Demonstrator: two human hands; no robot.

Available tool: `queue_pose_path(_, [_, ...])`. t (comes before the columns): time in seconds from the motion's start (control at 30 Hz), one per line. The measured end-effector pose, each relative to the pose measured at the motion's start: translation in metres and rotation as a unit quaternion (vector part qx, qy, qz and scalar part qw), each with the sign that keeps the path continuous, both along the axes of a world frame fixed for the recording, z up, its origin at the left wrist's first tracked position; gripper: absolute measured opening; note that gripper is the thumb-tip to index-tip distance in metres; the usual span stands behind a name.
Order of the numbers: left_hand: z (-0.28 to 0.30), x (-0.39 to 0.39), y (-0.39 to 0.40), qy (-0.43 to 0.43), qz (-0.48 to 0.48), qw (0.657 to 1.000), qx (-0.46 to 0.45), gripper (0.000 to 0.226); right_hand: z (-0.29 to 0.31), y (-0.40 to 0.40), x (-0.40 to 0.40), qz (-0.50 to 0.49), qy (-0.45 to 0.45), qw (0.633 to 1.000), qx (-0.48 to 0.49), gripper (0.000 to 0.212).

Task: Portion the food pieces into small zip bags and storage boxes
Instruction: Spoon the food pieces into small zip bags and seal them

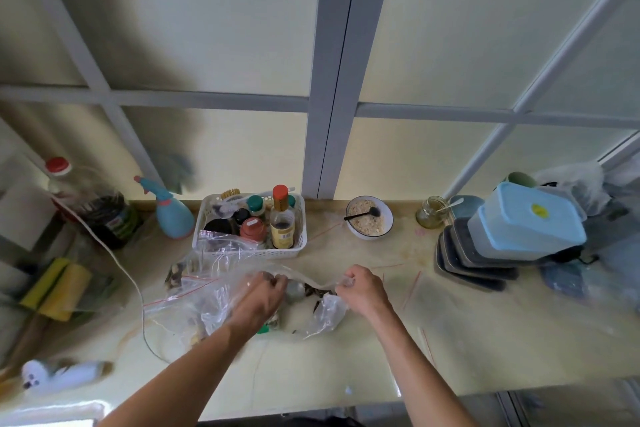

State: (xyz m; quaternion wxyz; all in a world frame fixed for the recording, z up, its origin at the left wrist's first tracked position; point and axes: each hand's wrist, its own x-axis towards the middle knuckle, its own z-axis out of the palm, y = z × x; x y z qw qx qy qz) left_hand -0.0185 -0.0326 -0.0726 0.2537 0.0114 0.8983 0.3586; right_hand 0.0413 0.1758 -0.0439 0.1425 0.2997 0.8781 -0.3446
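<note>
A clear plastic bag (322,314) with dark food pieces (317,293) in it lies on the counter in front of me. My left hand (263,295) grips the bag's mouth on the left, and my right hand (362,289) pinches its rim on the right, stretching the opening between them. Several small zip bags (194,288) with red seal strips lie in a heap to the left, some holding dark pieces. Stacked storage boxes (530,222) with a light blue lid stand at the right, on dark lids (471,260).
A white basket (298,246) of sauce bottles stands behind the bags. A bowl of oats (369,218) with a black spoon, a small jar (431,213), a blue spray bottle (173,215), a big oil bottle (97,211) and yellow sponges (57,288) line the counter. A white cable (135,288) crosses the left.
</note>
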Motion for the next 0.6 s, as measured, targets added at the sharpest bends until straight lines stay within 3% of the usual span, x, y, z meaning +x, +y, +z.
queue_pose_path(0.2, [0.016,-0.003,0.007,0.073,-0.016,0.994,-0.081,0.037,0.010,-0.003,0.001,-0.069,0.101,0.992,0.017,0.006])
queue_pose_path(0.6, [0.005,-0.012,0.008,0.051,-0.126,0.985,-0.106,0.042,0.029,-0.021,-0.010,-0.058,0.174,0.983,-0.028,0.009])
